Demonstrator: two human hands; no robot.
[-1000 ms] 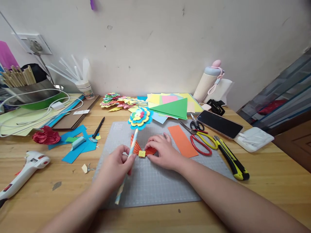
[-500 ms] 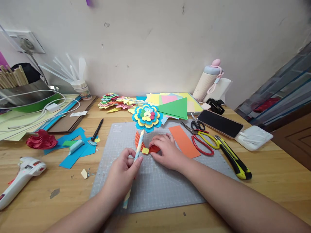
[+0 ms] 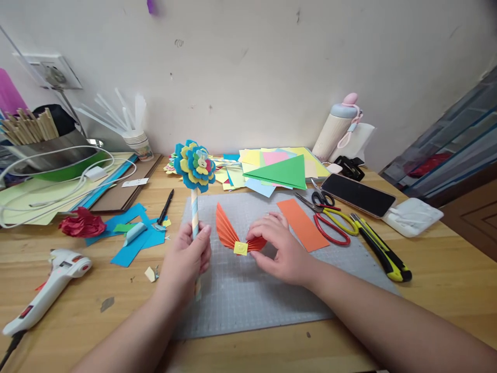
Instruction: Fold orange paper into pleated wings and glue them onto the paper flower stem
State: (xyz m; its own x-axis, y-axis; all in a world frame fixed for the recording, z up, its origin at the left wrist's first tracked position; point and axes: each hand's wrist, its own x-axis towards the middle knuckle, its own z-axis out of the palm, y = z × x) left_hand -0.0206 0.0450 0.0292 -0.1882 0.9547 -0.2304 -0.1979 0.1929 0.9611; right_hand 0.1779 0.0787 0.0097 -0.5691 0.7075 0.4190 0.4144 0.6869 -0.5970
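Note:
My left hand (image 3: 193,248) is closed round the striped paper stem of a paper flower (image 3: 194,166), which stands upright with blue and yellow petals and a small bunny face at its centre. Over the grey cutting mat (image 3: 233,305), my right hand (image 3: 277,248) pinches the right wing of an orange pleated paper bow (image 3: 227,228). A yellow square (image 3: 240,248) with a raised or drawn mark covers the bow's middle. The bow's left wing is spread and in plain sight; my fingers partly hide the right one. An orange paper strip (image 3: 303,225) lies just right of that hand.
Scissors with red and yellow handles (image 3: 334,225), a utility knife (image 3: 382,251) and a phone (image 3: 359,194) lie on the right. A glue gun (image 3: 50,285), blue paper scraps (image 3: 142,241) and a black pen (image 3: 166,207) are on the left. Coloured sheets (image 3: 281,168) rest by the wall.
My left hand has carried the flower leftward, away from the bow, and its head has turned. The bow's left wing now shows fully, while my right hand still holds the right wing.

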